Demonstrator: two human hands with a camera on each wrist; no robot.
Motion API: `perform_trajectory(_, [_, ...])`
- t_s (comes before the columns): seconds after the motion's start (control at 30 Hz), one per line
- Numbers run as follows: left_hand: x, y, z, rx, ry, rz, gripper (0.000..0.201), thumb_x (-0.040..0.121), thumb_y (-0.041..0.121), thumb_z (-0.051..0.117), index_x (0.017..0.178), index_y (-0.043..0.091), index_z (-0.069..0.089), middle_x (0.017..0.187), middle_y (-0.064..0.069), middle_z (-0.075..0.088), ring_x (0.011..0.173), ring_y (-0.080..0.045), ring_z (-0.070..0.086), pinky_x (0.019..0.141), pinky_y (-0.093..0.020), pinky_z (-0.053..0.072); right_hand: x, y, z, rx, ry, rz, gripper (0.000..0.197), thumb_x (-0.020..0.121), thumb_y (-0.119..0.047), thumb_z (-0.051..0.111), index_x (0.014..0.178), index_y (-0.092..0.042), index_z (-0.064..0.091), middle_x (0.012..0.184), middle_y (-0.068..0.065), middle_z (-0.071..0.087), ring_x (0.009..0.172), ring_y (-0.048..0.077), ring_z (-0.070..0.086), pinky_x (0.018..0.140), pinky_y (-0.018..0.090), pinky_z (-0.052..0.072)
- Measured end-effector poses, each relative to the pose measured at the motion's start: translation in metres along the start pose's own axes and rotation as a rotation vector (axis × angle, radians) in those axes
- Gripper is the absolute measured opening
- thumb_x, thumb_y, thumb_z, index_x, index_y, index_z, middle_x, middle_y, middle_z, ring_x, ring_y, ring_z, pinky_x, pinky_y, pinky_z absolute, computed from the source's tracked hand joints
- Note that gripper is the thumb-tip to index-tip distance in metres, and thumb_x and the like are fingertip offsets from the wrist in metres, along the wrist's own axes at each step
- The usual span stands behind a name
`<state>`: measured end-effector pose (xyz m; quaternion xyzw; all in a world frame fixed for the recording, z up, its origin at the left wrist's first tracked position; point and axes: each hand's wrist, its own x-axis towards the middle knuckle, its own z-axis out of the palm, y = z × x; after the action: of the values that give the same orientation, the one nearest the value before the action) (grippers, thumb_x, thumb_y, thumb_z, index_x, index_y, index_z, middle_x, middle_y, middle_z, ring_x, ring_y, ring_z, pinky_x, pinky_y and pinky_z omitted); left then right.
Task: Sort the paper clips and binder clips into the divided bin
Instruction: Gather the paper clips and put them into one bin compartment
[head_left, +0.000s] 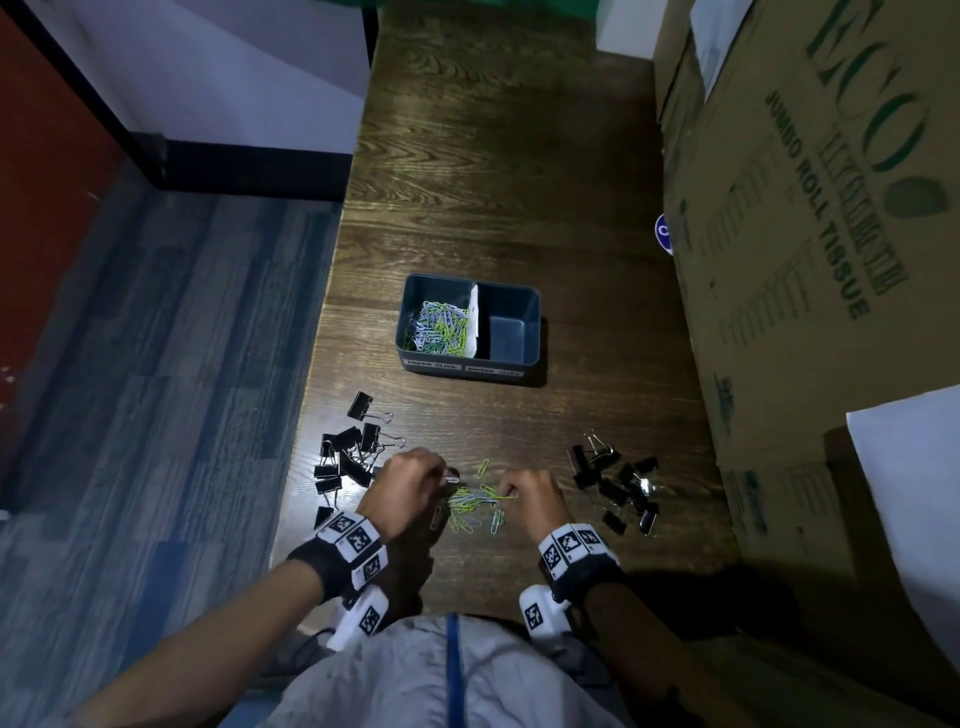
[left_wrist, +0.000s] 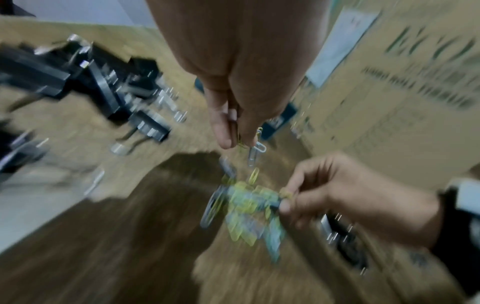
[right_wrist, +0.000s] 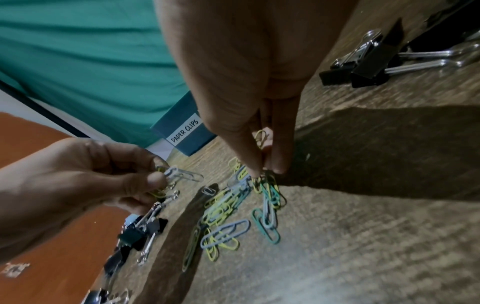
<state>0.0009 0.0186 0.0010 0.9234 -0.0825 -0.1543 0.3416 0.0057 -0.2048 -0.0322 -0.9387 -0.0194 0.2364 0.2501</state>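
A loose pile of coloured paper clips (head_left: 475, 506) lies on the wooden table between my hands. My left hand (head_left: 447, 475) pinches a few pale and yellow paper clips (right_wrist: 182, 175) just above the table. At the pile's right edge, thumb and finger of my right hand (head_left: 506, 491) pinch paper clips (right_wrist: 262, 176). Black binder clips lie in one heap on the left (head_left: 348, 457) and another on the right (head_left: 618, 486). The dark divided bin (head_left: 530, 364) stands further back. Its left compartment holds paper clips (head_left: 441, 327) and its right one looks empty.
Large cardboard boxes (head_left: 805, 234) line the table's right side. The table's left edge (head_left: 311, 395) drops to a blue carpeted floor, close to the left binder clip heap. A white divider (head_left: 474, 322) splits the bin, whose front wall (right_wrist: 179, 123) carries a label reading PAPER CLIPS.
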Motion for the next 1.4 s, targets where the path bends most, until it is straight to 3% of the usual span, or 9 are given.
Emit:
perform_trajectory(0.2, [0.036, 0.025, -0.065, -0.034, 0.209, 0.098, 0.005, 0.087, 0.009, 0.069, 0.091, 0.012, 0.071, 0.086, 0.005, 0.065, 0.073, -0.006, 0.057, 0.066, -0.004, 0.039, -0.001, -0.023, -0.036, -0.017, -0.096, 0.015, 0.014, 0.082, -0.017, 0.075, 0.078, -0.029, 0.07, 0.096, -0.004, 0.064, 0.102, 0.017, 0.055, 0.088, 0.034, 0.049])
perform_trajectory(0.4, [0.103, 0.04, -0.119, -0.066, 0.402, 0.056, 0.018, 0.086, 0.017, 0.07, 0.103, 0.011, 0.069, 0.096, -0.004, 0.07, 0.079, -0.01, 0.064, 0.073, -0.026, 0.057, 0.014, -0.073, -0.094, 0.037, -0.061, -0.143, 0.007, 0.084, -0.005, 0.076, 0.084, -0.011, 0.076, 0.084, 0.0, 0.072, 0.077, 0.008, 0.062, 0.075, 0.027, 0.053])
perform_trajectory(0.5, [0.117, 0.036, -0.126, -0.079, 0.431, 0.002, 0.035, 0.084, 0.021, 0.073, 0.116, 0.01, 0.066, 0.106, -0.006, 0.071, 0.08, -0.007, 0.065, 0.074, -0.02, 0.054, 0.026, -0.099, -0.118, 0.058, 0.036, -0.235, 0.013, 0.083, -0.001, 0.075, 0.078, -0.013, 0.073, 0.08, -0.004, 0.068, 0.074, 0.008, 0.062, 0.07, 0.025, 0.054])
perform_trajectory(0.6, [0.101, 0.029, -0.113, -0.043, 0.474, -0.013, 0.022, 0.089, 0.012, 0.067, 0.111, 0.011, 0.069, 0.103, -0.006, 0.072, 0.08, -0.011, 0.065, 0.076, -0.03, 0.059, 0.052, -0.124, -0.138, 0.069, 0.156, -0.26, 0.013, 0.082, -0.001, 0.075, 0.077, -0.013, 0.073, 0.081, 0.0, 0.069, 0.075, 0.011, 0.062, 0.069, 0.025, 0.05])
perform_trajectory(0.87, [0.023, 0.006, -0.046, 0.118, 0.093, 0.005, 0.028, 0.08, -0.001, 0.066, 0.103, 0.015, 0.069, 0.098, -0.001, 0.068, 0.085, -0.016, 0.064, 0.076, -0.026, 0.052, 0.089, -0.15, -0.147, 0.17, 0.345, -0.247, 0.021, 0.081, -0.002, 0.075, 0.099, -0.012, 0.071, 0.095, 0.006, 0.07, 0.085, 0.018, 0.064, 0.075, 0.028, 0.052])
perform_trajectory(1.03, [-0.013, 0.002, -0.008, 0.31, -0.243, -0.004, 0.049, 0.085, 0.032, 0.066, 0.128, 0.016, 0.047, 0.116, -0.001, 0.049, 0.092, -0.022, 0.061, 0.073, -0.028, 0.045, 0.067, -0.098, -0.098, 0.076, 0.144, -0.187, 0.019, 0.088, 0.0, 0.065, 0.101, -0.01, 0.074, 0.091, 0.007, 0.072, 0.08, 0.02, 0.068, 0.073, 0.032, 0.056])
perform_trajectory(1.2, [-0.016, -0.008, 0.017, 0.328, -0.288, -0.079, 0.108, 0.071, 0.044, 0.08, 0.15, 0.011, 0.014, 0.135, -0.009, 0.031, 0.118, -0.026, 0.044, 0.089, -0.036, 0.048, 0.035, -0.02, -0.029, -0.155, -0.276, -0.014, 0.065, 0.083, -0.005, 0.074, 0.137, -0.033, 0.05, 0.147, 0.006, 0.035, 0.132, 0.032, 0.047, 0.105, 0.049, 0.048])
perform_trajectory(1.27, [-0.012, -0.008, 0.022, 0.366, -0.271, -0.044, 0.105, 0.073, 0.041, 0.079, 0.15, 0.011, 0.014, 0.138, -0.009, 0.029, 0.12, -0.027, 0.04, 0.089, -0.038, 0.05, 0.024, -0.001, -0.009, -0.18, -0.277, -0.055, 0.077, 0.079, -0.001, 0.073, 0.136, -0.042, 0.043, 0.143, 0.002, 0.028, 0.128, 0.031, 0.047, 0.103, 0.047, 0.049])
perform_trajectory(1.4, [-0.007, -0.005, 0.033, 0.321, -0.236, 0.019, 0.071, 0.084, 0.026, 0.069, 0.143, 0.016, 0.032, 0.13, -0.009, 0.037, 0.11, -0.028, 0.05, 0.08, -0.038, 0.053, -0.002, -0.012, 0.002, -0.247, -0.176, -0.166, 0.066, 0.084, 0.003, 0.065, 0.138, -0.031, 0.05, 0.133, 0.004, 0.04, 0.118, 0.028, 0.052, 0.096, 0.043, 0.051])
